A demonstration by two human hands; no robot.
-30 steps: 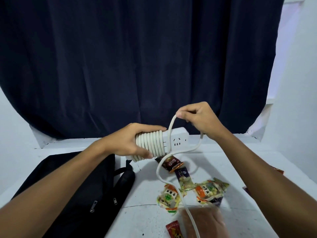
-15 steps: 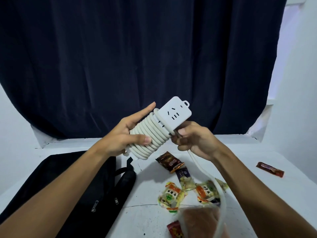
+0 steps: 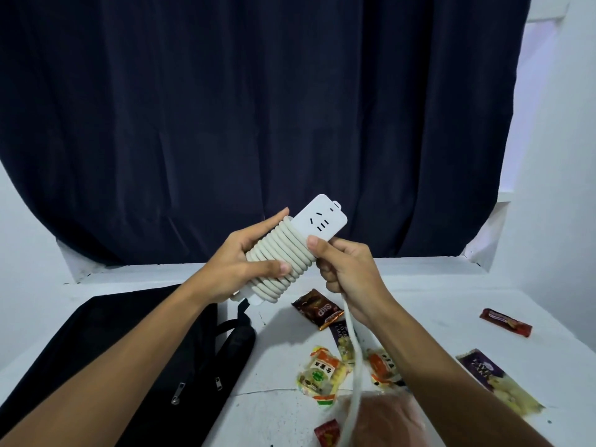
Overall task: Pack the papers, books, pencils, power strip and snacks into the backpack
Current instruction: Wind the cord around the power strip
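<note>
Moved: power strip (image 3: 317,224) tilted from level, socket end now up-right.
Left hand (image 3: 240,264): gripped coils.
Right hand (image 3: 346,272): clenched cord (image 3: 353,356).

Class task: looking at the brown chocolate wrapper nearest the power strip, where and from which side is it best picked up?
Probably pinch the brown chocolate wrapper by its crimped end pointing toward the backpack, coming from above. It lies flat on the table, so only the thin ends offer purchase, and that end has bare table around it.

Single head-worn view, looking forward and down, close over the hands, table (image 3: 419,285) below, dark curtain (image 3: 258,108) straight ahead
</note>
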